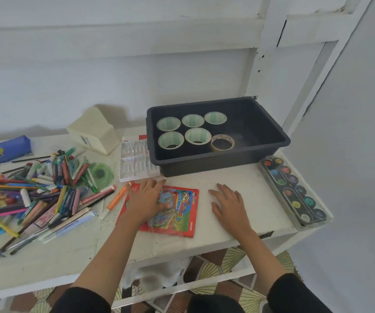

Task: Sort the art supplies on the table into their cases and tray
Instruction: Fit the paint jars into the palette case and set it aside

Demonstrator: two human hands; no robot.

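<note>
One dark tray (204, 164), five green-and-white tape rolls (170, 140), one brownish clear tape roll (222, 143), one paint set (293, 190), one red flat case (182, 213), one blue pencil case (3, 150), one cream box (94, 132), one clear plastic insert (134, 163), pens and markers (35, 195) too many to count.

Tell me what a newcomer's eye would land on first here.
The jumbled heap of pens and markers at the left draws the eye first. Next comes the dark tray at the back, holding six tape rolls. In front, the left hand rests flat on a red case, the right hand on the tabletop.
</note>
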